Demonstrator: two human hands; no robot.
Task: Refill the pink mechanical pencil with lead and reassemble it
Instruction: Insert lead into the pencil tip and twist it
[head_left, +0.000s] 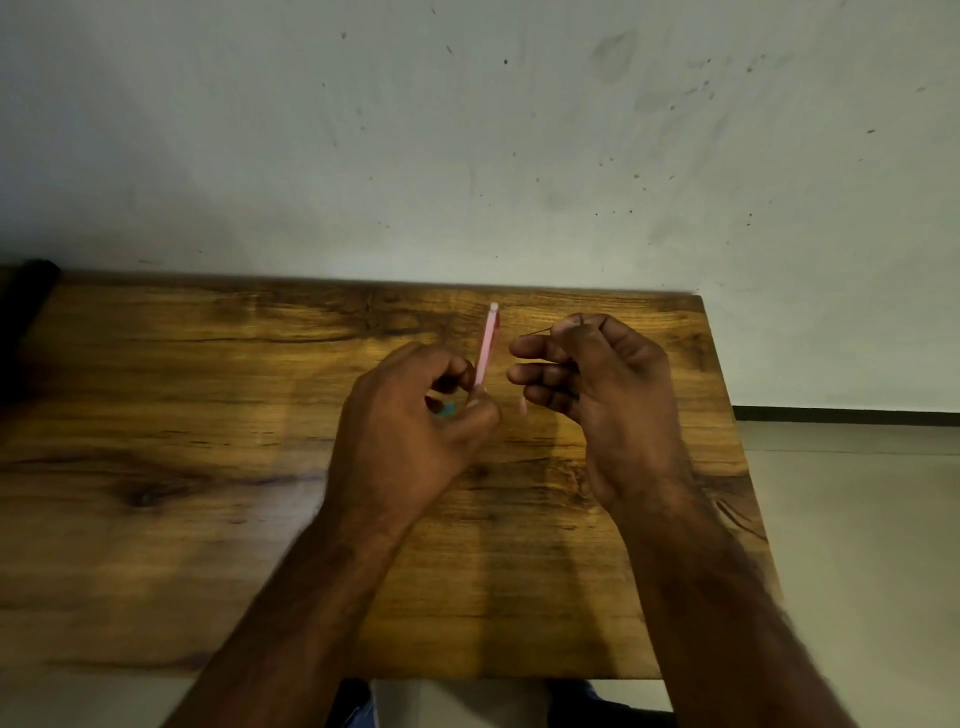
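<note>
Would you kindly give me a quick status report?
Left hand grips pink pencil upright. Right hand pinches thin lead. Nothing blocking.

Both hands hovering over the wooden table (156, 415), wall (467, 130) sitting behind its far edge. Left hand (410, 415) gripping the mechanical pencil (487, 345) at its near end, barrel pointing away. Right hand (597, 384) just right of it, pinching a lead (540, 331). Small piece (522, 407) lying between the hands.
</note>
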